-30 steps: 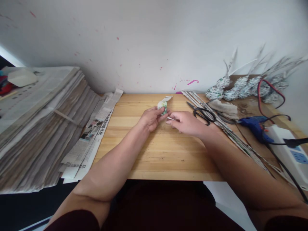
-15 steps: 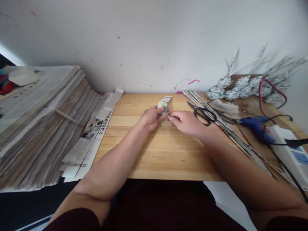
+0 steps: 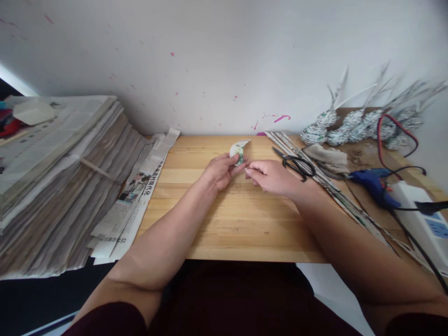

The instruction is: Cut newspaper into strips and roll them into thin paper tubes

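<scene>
Pinched between the thumb and fingers of the left hand (image 3: 220, 171) is a small coiled strip of white-and-green printed newspaper (image 3: 238, 152), its loose tail curling up and away toward the wall. The right hand (image 3: 271, 177) lies just beside it with fingers curled inward, fingertips meeting the left hand's; whether they grip the near end of the strip or only rest against it cannot be told. Both hands sit low over the middle of the pale wooden table (image 3: 231, 224), toward its far edge.

The strip looks very light, thin and limp, easy to crease or tear, and likely to spring open if the pinch loosens. It seems best held at the wound part, with pressure across the flat faces of the coil and not on the free tail. Its surface is glossy-looking newsprint with a green patch; finer print is too small to read.

To the right lie black-handled scissors (image 3: 297, 164) across a bundle of long rolled newspaper sticks (image 3: 329, 186), then a blue hot-glue gun (image 3: 373, 183) and a white power strip (image 3: 425, 219). Woven paper bundles with protruding sticks (image 3: 350, 125) stand against the wall. On the left, a tall stack of old newspapers (image 3: 52, 186) rests beside cut newspaper strips (image 3: 136, 196)
</scene>
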Demonstrator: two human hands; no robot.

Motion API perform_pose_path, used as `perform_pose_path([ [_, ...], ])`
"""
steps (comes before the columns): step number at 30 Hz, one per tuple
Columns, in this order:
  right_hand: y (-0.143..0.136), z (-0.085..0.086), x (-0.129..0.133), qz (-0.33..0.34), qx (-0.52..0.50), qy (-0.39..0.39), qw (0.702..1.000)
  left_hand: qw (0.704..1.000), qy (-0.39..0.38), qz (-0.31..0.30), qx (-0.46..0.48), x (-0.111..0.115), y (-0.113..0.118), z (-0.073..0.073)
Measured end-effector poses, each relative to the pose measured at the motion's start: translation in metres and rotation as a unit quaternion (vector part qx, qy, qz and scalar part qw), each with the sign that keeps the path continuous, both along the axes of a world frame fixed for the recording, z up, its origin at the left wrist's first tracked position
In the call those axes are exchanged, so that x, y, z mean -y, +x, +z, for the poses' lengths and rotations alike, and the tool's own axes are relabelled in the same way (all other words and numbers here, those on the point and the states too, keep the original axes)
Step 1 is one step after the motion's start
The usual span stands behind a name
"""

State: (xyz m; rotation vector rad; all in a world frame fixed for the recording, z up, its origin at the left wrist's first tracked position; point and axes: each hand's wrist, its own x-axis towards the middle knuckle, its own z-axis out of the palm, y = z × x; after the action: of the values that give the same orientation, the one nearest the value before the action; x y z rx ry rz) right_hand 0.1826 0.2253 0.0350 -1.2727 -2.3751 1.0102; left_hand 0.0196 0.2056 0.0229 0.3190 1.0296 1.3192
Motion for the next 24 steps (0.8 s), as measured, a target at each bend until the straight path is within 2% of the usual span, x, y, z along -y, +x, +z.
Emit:
perform_pose_path([
  [5, -0.002, 0.001, 0.000, -0.023, -0.021, -0.153, 0.988, 1.000, 0.015, -0.011, 0.009, 0.000, 0.000, -0.001],
  [7, -0.002, 0.001, -0.001, -0.019, -0.042, -0.164, 0.985, 1.000, 0.020, -0.011, 0.009, 0.000, -0.001, -0.001],
  [11, -0.002, -0.001, -0.001, -0.037, -0.058, -0.133, 0.989, 1.000, 0.007, -0.002, 0.009, 0.000, -0.001, -0.001],
  [17, 0.000, -0.001, -0.002, -0.051, -0.046, -0.190, 0.979, 1.000, 0.011, -0.025, 0.013, 0.001, -0.001, 0.001],
  [19, 0.000, -0.004, -0.002, -0.032, -0.031, -0.127, 0.991, 1.000, 0.003, -0.016, 0.010, 0.001, -0.001, 0.001],
  [21, -0.001, -0.008, -0.002, -0.008, -0.024, -0.005, 1.000, 1.000, 0.000, -0.005, 0.005, 0.000, -0.001, 0.000],
  [24, -0.001, -0.011, 0.000, 0.004, -0.008, 0.144, 0.990, 1.000, 0.005, 0.001, -0.002, -0.001, -0.001, 0.001],
])
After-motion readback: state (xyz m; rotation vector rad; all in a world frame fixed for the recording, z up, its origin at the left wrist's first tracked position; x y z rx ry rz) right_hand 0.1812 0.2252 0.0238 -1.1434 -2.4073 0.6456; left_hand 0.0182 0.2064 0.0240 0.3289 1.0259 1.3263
